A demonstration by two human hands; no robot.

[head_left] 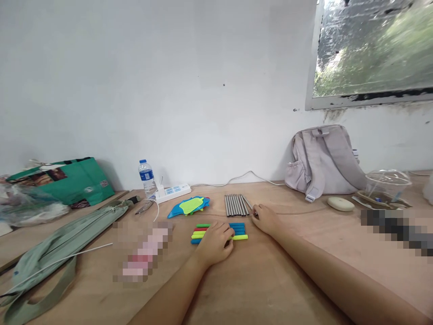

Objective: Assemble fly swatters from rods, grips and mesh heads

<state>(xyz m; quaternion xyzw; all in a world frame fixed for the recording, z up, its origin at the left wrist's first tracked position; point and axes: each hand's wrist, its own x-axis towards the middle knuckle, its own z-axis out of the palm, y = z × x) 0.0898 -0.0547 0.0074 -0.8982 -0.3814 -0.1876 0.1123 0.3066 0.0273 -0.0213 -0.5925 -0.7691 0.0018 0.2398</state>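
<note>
My left hand (216, 241) lies over a group of coloured sticks, its fingers curled and its thumb and fingertips closed around a yellow stick (241, 237), which juts out to the right. Beneath and beside the hand, blue sticks (237, 225) show on the right, and green, red, yellow and blue ends (199, 230) on the left; their middles are hidden. Farther back, slim metal tubes (234, 205) lie side by side in a row. My right hand (265, 219) is closed at the row's right end, its fingertips on a slanted metal tube (246, 201).
Behind the sticks lies a blue and green plastic piece (191, 206). A power strip (173, 192) and a water bottle (146, 176) stand near the wall. To the right are a backpack (324, 158), an oval pale case (340, 204) and a plastic container (387, 183). A green-grey bag (67, 239) lies left.
</note>
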